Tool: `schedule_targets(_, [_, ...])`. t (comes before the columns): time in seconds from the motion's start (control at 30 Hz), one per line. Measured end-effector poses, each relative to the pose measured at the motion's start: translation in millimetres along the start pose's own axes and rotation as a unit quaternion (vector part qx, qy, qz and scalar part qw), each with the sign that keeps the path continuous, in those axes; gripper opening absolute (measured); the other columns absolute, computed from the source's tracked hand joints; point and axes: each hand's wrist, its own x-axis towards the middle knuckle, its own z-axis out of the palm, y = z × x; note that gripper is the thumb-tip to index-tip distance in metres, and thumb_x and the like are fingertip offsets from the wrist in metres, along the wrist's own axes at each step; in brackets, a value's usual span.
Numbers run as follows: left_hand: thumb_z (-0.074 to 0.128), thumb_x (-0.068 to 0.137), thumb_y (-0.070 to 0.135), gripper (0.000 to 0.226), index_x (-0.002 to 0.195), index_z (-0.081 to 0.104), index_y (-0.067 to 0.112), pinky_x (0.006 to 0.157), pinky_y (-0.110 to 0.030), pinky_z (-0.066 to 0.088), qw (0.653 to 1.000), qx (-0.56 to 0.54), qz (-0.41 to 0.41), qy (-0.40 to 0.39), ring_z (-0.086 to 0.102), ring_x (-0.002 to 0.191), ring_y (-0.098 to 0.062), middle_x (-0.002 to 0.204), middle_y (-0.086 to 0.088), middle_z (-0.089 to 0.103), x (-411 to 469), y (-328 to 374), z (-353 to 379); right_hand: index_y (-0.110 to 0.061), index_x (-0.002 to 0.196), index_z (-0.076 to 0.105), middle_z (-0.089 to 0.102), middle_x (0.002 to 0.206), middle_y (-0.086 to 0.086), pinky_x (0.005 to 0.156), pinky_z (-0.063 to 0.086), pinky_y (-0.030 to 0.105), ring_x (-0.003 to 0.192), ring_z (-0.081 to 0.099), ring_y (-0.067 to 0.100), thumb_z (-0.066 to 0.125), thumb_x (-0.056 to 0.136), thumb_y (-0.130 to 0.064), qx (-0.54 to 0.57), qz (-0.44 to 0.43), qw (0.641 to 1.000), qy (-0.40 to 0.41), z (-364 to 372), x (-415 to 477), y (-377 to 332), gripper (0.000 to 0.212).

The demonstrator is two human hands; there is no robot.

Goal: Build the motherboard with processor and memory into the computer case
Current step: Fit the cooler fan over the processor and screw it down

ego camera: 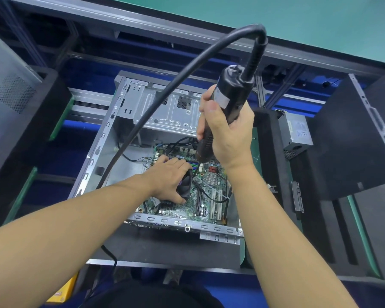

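The screw-fastening step looks to be in hand: the motherboard (211,192) already lies inside the open computer case (165,112), which rests on its side on a dark foam pad (165,247). The right hand (229,134) is wrapped tight round a corded electric screwdriver (231,94), its tip down at the board's far edge. The left hand (167,176) holds the cooler fan (186,183), fingers and thumb curled round it. Next, probably, the bit must seat squarely before driving. The case also holds loose wires (178,143)
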Motion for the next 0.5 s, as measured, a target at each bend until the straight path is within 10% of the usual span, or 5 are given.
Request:
schedule_targets(0.3, [0.057, 0.057, 0.08, 0.1, 0.135, 0.034, 0.022, 0.101, -0.039, 0.027, 1.0, -0.007, 0.0, 0.004, 0.045, 0.114, -0.015, 0.123, 0.007, 0.047, -1, 0, -1, -0.012, 0.084, 0.058, 0.057, 0.067, 0.002, 0.046, 0.047, 0.028, 0.045, 0.054, 0.015, 0.054, 0.083, -0.02, 0.033, 0.022, 0.994, -0.104, -14, 4, -4, 0.009])
schedule_targets(0.5, [0.054, 0.056, 0.082, 0.1, 0.134, 0.036, 0.023, 0.104, -0.04, 0.027, 1.0, 0.006, -0.005, 0.013, 0.047, 0.114, -0.014, 0.121, 0.009, 0.049, -1, 1, 0, -0.018, 0.086, 0.052, 0.05, 0.065, 0.024, 0.051, 0.046, 0.041, 0.053, 0.05, 0.037, 0.066, 0.09, -0.03, -0.075, -0.04, 0.991, 0.1, 5, -4, 0, 0.019])
